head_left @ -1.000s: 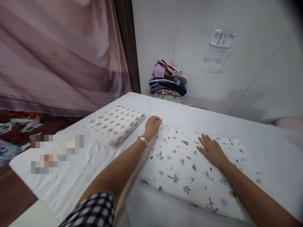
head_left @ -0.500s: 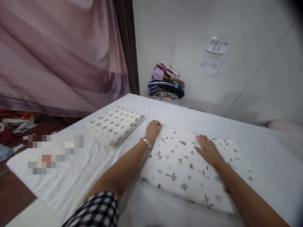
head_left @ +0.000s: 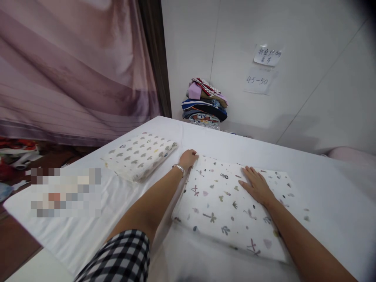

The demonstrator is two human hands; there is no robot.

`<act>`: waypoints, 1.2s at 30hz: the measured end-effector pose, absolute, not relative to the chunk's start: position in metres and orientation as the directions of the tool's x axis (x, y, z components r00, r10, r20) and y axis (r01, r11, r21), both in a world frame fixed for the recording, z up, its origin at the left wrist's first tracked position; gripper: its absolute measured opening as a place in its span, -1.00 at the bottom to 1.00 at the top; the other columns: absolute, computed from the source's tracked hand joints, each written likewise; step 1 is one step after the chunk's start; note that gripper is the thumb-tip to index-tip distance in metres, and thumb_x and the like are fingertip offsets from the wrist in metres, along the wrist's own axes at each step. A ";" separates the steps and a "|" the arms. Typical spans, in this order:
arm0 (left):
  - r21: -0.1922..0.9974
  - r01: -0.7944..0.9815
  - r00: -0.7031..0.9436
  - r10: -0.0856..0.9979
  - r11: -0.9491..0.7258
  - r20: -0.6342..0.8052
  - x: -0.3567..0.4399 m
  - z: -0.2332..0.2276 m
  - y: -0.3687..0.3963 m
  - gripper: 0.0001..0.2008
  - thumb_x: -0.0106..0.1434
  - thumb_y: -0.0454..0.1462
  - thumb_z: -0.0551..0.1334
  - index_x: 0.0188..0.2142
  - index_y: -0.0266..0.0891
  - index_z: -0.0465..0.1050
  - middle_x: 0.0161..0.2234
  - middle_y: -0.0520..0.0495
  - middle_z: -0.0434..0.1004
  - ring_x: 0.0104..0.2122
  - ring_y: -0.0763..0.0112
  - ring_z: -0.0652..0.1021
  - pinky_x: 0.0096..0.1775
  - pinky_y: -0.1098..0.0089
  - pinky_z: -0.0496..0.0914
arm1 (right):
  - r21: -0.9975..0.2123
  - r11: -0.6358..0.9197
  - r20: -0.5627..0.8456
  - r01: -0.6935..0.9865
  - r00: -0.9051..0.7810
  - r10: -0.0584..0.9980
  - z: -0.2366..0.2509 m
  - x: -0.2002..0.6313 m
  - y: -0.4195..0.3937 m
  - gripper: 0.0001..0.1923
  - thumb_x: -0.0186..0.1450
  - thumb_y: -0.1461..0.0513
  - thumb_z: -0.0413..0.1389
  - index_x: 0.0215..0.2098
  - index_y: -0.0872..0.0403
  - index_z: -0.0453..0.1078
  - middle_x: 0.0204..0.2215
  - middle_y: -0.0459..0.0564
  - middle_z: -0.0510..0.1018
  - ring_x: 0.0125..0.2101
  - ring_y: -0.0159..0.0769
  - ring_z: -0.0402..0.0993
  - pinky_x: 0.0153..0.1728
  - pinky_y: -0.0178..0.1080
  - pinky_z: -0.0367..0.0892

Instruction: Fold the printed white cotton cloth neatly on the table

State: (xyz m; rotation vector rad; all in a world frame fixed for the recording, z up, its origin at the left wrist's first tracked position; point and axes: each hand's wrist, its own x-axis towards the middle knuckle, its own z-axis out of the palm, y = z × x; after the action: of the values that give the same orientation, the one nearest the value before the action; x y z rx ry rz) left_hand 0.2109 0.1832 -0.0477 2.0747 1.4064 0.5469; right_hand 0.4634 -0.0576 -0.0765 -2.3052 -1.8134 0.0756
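Note:
A folded white cloth with small plant and flower prints (head_left: 223, 207) lies flat on the white table (head_left: 258, 152) in front of me. My left hand (head_left: 188, 158), with a bracelet at the wrist, grips the cloth's far left corner with curled fingers. My right hand (head_left: 256, 185) rests flat, palm down and fingers spread, on the cloth's upper middle. A second folded white cloth with grey cloud-like prints (head_left: 140, 154) lies to the left, apart from both hands.
A stack of folded colourful clothes (head_left: 205, 102) sits at the table's far edge against the white wall. Two paper notes (head_left: 262, 68) hang on the wall. A mauve curtain (head_left: 73, 66) hangs at left, with floor clutter beneath it.
Both hands have stayed on the printed cloth, with the left hand still at its far left corner. The view has shifted slightly; the cloth lies a little flatter.

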 end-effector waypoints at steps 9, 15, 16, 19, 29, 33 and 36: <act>0.545 0.764 0.387 0.921 -0.346 0.044 0.216 -0.043 0.179 -0.89 0.16 -0.23 0.17 -0.36 -0.21 0.39 -0.31 -0.10 0.52 -0.30 0.30 0.49 -0.30 0.38 0.30 | -0.187 -0.226 0.051 0.956 0.239 0.970 -0.072 0.461 -0.058 -0.28 0.33 -0.17 -0.29 0.33 -0.02 -0.05 0.33 -0.05 -0.10 0.31 -0.11 -0.22 0.26 0.05 -0.13; 0.519 0.768 0.424 0.905 -0.375 0.028 0.212 -0.040 0.181 -0.81 0.19 -0.21 0.14 -0.24 -0.23 0.43 -0.26 -0.13 0.54 -0.25 0.26 0.50 -0.23 0.34 0.34 | -0.190 -0.208 0.093 0.960 0.228 0.969 -0.075 0.463 -0.058 -0.29 0.33 -0.18 -0.29 0.32 -0.03 -0.01 0.32 -0.03 -0.05 0.31 -0.09 -0.19 0.26 0.07 -0.11; 0.522 0.757 0.443 0.896 -0.393 0.032 0.212 -0.039 0.182 -0.77 0.19 -0.22 0.14 -0.17 -0.23 0.43 -0.21 -0.14 0.53 -0.22 0.26 0.50 -0.21 0.34 0.34 | -0.189 -0.204 0.099 0.960 0.226 0.969 -0.076 0.463 -0.057 -0.29 0.33 -0.18 -0.29 0.31 -0.04 -0.01 0.32 -0.04 -0.05 0.30 -0.08 -0.19 0.25 0.07 -0.11; 0.533 0.696 0.530 0.845 -0.481 0.070 0.214 -0.037 0.181 -0.64 0.21 -0.24 0.15 0.00 -0.19 0.38 -0.01 -0.12 0.46 -0.07 0.28 0.45 -0.06 0.34 0.32 | -0.189 -0.201 0.105 0.961 0.224 0.969 -0.079 0.465 -0.057 -0.30 0.32 -0.18 -0.28 0.30 -0.05 0.02 0.32 -0.04 -0.04 0.31 -0.08 -0.19 0.25 0.08 -0.11; 0.535 0.588 0.673 0.733 -0.607 0.092 0.231 -0.039 0.183 -0.84 0.14 -0.23 0.24 -0.29 -0.18 0.54 -0.17 -0.04 0.53 -0.11 0.28 0.47 -0.03 0.35 0.31 | -0.199 -0.212 0.095 0.957 0.234 0.968 -0.076 0.464 -0.057 -0.30 0.32 -0.18 -0.27 0.29 -0.02 0.06 0.32 -0.03 -0.04 0.30 -0.08 -0.17 0.25 0.08 -0.11; 0.544 0.626 0.635 0.770 -0.559 0.060 0.236 -0.041 0.187 -0.84 0.17 -0.21 0.19 -0.34 -0.21 0.52 -0.25 -0.04 0.55 -0.24 0.33 0.50 -0.18 0.39 0.35 | -0.197 -0.213 0.099 0.957 0.236 0.967 -0.076 0.464 -0.057 -0.31 0.32 -0.18 -0.27 0.29 -0.04 0.05 0.32 -0.04 -0.04 0.30 -0.09 -0.17 0.25 0.08 -0.11; 0.529 0.668 0.598 0.801 -0.523 0.038 0.242 -0.042 0.187 -0.83 0.17 -0.21 0.18 -0.38 -0.23 0.50 -0.30 -0.07 0.56 -0.27 0.30 0.50 -0.20 0.36 0.33 | -0.192 -0.220 0.085 0.956 0.240 0.967 -0.075 0.464 -0.058 -0.30 0.32 -0.18 -0.27 0.30 -0.03 0.04 0.32 -0.04 -0.06 0.31 -0.10 -0.19 0.25 0.07 -0.11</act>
State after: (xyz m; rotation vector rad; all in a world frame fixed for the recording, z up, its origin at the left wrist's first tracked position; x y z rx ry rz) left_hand 0.2418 0.1873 -0.0417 2.3605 1.1678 0.3822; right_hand 0.4639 -0.0576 -0.0752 -2.3050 -1.8185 0.0779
